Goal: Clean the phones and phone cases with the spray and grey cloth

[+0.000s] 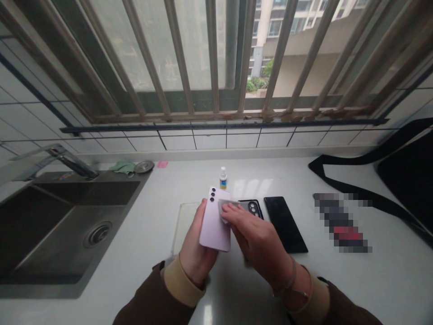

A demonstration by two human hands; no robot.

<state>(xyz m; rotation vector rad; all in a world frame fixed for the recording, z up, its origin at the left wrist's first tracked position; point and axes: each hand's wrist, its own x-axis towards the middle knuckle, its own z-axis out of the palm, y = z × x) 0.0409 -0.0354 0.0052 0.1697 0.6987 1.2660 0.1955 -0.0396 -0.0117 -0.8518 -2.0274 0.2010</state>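
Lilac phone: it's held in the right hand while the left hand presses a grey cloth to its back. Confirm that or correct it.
Wrong hand. The head view shows the lilac phone held in the left hand, not the right. The right hand is the one pressing the grey cloth to its back.

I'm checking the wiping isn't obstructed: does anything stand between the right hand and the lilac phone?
Only a grey cloth, pinched by the right hand against the lilac phone, which the left hand holds. Nothing else visible stands between them.
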